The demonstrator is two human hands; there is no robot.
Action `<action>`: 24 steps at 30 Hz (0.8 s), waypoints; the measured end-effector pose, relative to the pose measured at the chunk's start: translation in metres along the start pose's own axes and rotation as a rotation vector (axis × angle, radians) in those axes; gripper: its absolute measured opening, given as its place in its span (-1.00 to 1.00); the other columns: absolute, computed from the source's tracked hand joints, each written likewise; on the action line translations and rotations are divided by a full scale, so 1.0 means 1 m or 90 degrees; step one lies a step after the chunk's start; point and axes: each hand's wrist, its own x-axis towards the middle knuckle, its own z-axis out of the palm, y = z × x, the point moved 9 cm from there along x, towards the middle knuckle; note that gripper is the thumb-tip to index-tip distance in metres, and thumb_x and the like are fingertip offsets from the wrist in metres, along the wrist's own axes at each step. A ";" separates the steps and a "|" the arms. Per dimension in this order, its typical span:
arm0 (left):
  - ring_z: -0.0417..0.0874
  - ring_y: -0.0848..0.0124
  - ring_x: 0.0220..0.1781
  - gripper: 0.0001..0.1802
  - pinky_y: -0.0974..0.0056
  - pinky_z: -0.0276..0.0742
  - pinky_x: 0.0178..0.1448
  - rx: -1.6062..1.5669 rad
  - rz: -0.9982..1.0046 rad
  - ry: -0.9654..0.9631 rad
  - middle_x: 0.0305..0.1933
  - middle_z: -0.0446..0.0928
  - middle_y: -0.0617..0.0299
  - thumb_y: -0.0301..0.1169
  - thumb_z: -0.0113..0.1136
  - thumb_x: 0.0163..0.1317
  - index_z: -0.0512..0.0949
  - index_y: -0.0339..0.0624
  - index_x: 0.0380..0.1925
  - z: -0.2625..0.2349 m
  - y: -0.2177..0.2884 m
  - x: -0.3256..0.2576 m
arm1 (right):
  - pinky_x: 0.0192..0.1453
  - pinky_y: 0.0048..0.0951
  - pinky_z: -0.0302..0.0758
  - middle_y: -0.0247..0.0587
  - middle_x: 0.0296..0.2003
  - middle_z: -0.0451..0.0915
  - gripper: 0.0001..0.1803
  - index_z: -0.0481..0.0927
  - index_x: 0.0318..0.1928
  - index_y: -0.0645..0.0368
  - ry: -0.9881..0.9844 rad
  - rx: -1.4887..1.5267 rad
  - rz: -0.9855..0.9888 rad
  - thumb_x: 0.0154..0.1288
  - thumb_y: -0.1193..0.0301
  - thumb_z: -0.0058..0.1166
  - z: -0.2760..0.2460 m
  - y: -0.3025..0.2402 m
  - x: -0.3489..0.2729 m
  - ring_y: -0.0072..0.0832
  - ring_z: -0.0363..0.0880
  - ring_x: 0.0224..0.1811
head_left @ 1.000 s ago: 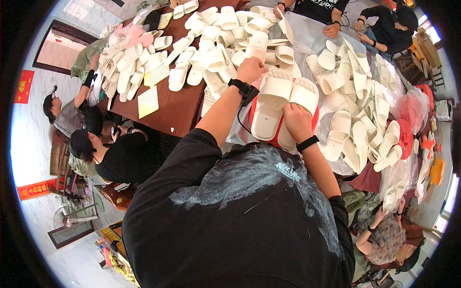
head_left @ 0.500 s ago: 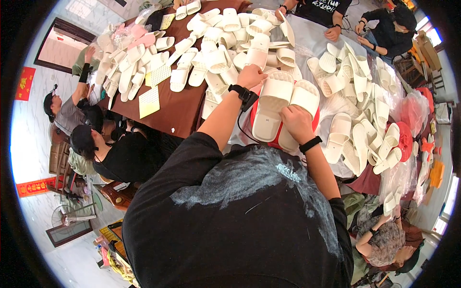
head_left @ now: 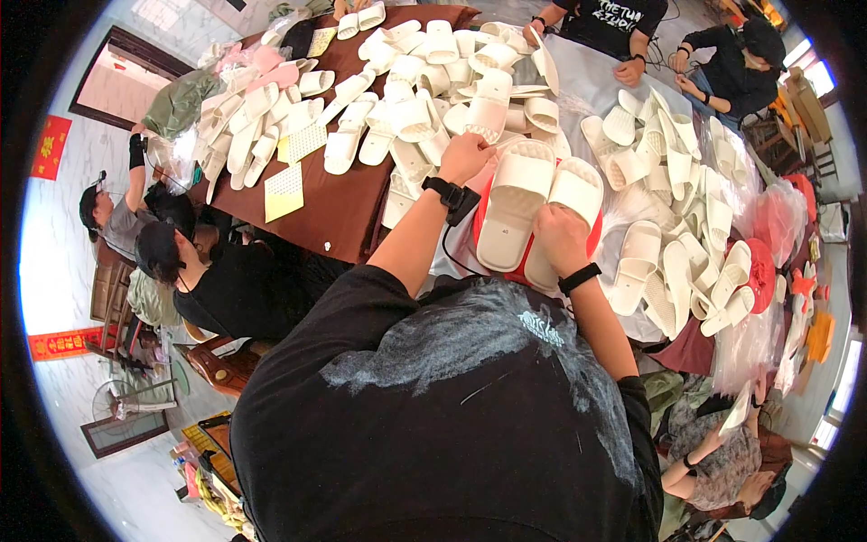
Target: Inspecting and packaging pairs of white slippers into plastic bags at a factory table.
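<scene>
In the centre of the frame a pair of cream slippers [head_left: 537,212] lies side by side on a red flat piece [head_left: 477,217]; as I judge, the step in hand is the pairing and aligning of these two. The left hand [head_left: 465,155] is curled closed at the top edge of the left slipper and seems to pinch it, though the fingers are hidden; the right hand [head_left: 560,237] rests with bent fingers on the lower part of the right slipper, holding it down. The next move probably calls for keeping both soles level and the edges matched.

In the upper part of the frame many loose slippers [head_left: 406,81] cover a brown table [head_left: 334,208]; two yellowish dotted cards [head_left: 284,190] lie at its left edge; clear plastic bags [head_left: 750,343] are heaped at the right; a red wall sign [head_left: 50,146] hangs at the far left, another red banner [head_left: 63,343] lower left.
</scene>
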 end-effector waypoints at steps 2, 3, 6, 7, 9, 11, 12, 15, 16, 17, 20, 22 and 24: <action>0.68 0.13 -0.35 -0.71 0.16 0.56 -0.21 -0.006 0.008 0.013 -0.45 0.64 0.01 -0.21 0.24 0.08 0.68 -0.24 -0.43 -0.006 0.010 -0.011 | -0.34 -0.24 0.55 -0.15 -0.47 0.59 -0.87 0.52 -0.45 0.17 -0.025 -0.033 -0.017 0.17 0.38 0.07 0.007 -0.001 0.001 -0.26 0.61 -0.34; 0.67 0.13 -0.37 -0.72 0.16 0.55 -0.22 -0.014 0.015 0.026 -0.45 0.64 0.02 -0.22 0.23 0.10 0.68 -0.24 -0.42 -0.011 0.017 -0.019 | -0.35 -0.25 0.55 -0.16 -0.48 0.59 -0.86 0.52 -0.44 0.16 -0.019 -0.016 -0.036 0.18 0.36 0.07 0.006 -0.005 0.001 -0.27 0.62 -0.34; 0.60 0.37 -0.52 -0.72 0.30 0.48 -0.37 -0.029 0.075 0.047 -0.54 0.61 0.07 -0.30 0.23 0.12 0.65 -0.35 -0.38 -0.022 0.031 -0.040 | -0.34 -0.26 0.55 -0.18 -0.48 0.58 -0.83 0.51 -0.44 0.14 -0.016 0.014 -0.071 0.19 0.33 0.09 0.002 -0.012 0.003 -0.28 0.61 -0.34; 0.60 0.37 -0.53 -0.75 0.30 0.48 -0.37 -0.042 0.073 0.038 -0.54 0.61 0.08 -0.32 0.22 0.12 0.64 -0.35 -0.39 -0.024 0.036 -0.048 | -0.34 -0.25 0.55 -0.18 -0.49 0.58 -0.82 0.51 -0.44 0.14 -0.020 0.026 -0.082 0.19 0.31 0.09 0.000 -0.013 0.003 -0.28 0.61 -0.34; 0.60 0.38 -0.53 -0.75 0.30 0.48 -0.37 -0.044 0.091 0.002 -0.55 0.60 0.08 -0.33 0.21 0.13 0.63 -0.35 -0.39 -0.024 0.051 -0.063 | -0.32 -0.26 0.54 -0.18 -0.48 0.57 -0.82 0.51 -0.44 0.15 -0.021 0.039 -0.088 0.20 0.32 0.09 -0.001 -0.013 0.004 -0.29 0.61 -0.33; 0.60 0.40 -0.52 -0.77 0.29 0.46 -0.39 -0.050 0.126 -0.081 -0.55 0.59 0.11 -0.36 0.19 0.17 0.61 -0.32 -0.28 -0.017 0.067 -0.083 | -0.30 -0.26 0.54 -0.18 -0.48 0.57 -0.83 0.51 -0.44 0.15 -0.023 0.051 -0.100 0.21 0.32 0.09 -0.003 -0.015 0.004 -0.29 0.60 -0.32; 0.60 0.40 -0.52 -0.77 0.29 0.46 -0.39 -0.050 0.125 -0.080 -0.55 0.59 0.11 -0.36 0.19 0.17 0.61 -0.32 -0.28 -0.013 0.067 -0.089 | -0.29 -0.26 0.54 -0.18 -0.47 0.56 -0.82 0.51 -0.43 0.16 -0.029 0.060 -0.093 0.21 0.32 0.08 -0.004 -0.014 0.005 -0.28 0.60 -0.31; 0.61 0.32 -0.48 -0.75 0.25 0.47 -0.35 -0.124 0.180 -0.196 -0.51 0.58 0.10 -0.39 0.16 0.21 0.57 -0.27 -0.14 0.019 0.076 -0.107 | -0.27 -0.26 0.53 -0.18 -0.47 0.55 -0.82 0.51 -0.42 0.17 -0.027 0.085 -0.090 0.22 0.32 0.08 -0.007 -0.013 0.005 -0.27 0.59 -0.29; 0.62 0.25 -0.42 -0.74 0.21 0.49 -0.30 -0.084 0.239 -0.190 -0.47 0.58 0.07 -0.41 0.15 0.22 0.55 -0.24 -0.10 0.023 0.083 -0.111 | -0.26 -0.25 0.52 -0.17 -0.46 0.55 -0.82 0.51 -0.41 0.17 -0.021 0.098 -0.090 0.22 0.32 0.08 -0.008 -0.012 0.005 -0.26 0.59 -0.29; 0.63 0.17 -0.37 -0.72 0.18 0.50 -0.25 -0.043 0.298 -0.185 -0.42 0.59 0.05 -0.43 0.15 0.22 0.53 -0.22 -0.06 0.027 0.090 -0.115 | -0.26 -0.25 0.52 -0.17 -0.46 0.55 -0.82 0.51 -0.41 0.17 -0.020 0.099 -0.094 0.22 0.32 0.08 -0.008 -0.013 0.005 -0.26 0.59 -0.29; 0.62 0.06 -0.23 -0.72 0.12 0.50 -0.13 0.020 0.318 -0.178 -0.32 0.59 0.00 -0.41 0.16 0.21 0.54 -0.22 -0.08 0.032 0.094 -0.118 | -0.27 -0.23 0.52 -0.17 -0.47 0.54 -0.82 0.51 -0.41 0.17 -0.029 0.113 -0.087 0.22 0.32 0.08 -0.006 -0.011 0.003 -0.25 0.58 -0.30; 0.61 0.04 -0.16 -0.73 0.10 0.49 -0.09 0.023 0.307 -0.177 -0.25 0.59 -0.03 -0.42 0.17 0.18 0.56 -0.23 -0.11 0.033 0.089 -0.116 | -0.27 -0.23 0.52 -0.16 -0.47 0.54 -0.82 0.51 -0.41 0.17 -0.037 0.125 -0.087 0.21 0.33 0.09 -0.005 -0.010 0.002 -0.24 0.57 -0.30; 0.60 0.04 -0.18 -0.78 0.09 0.50 -0.11 0.055 0.362 -0.143 -0.27 0.58 -0.03 -0.42 0.17 0.17 0.57 -0.25 -0.18 0.038 0.085 -0.114 | -0.27 -0.23 0.52 -0.16 -0.47 0.53 -0.82 0.50 -0.42 0.18 -0.033 0.124 -0.090 0.21 0.33 0.09 -0.005 -0.010 0.002 -0.24 0.57 -0.30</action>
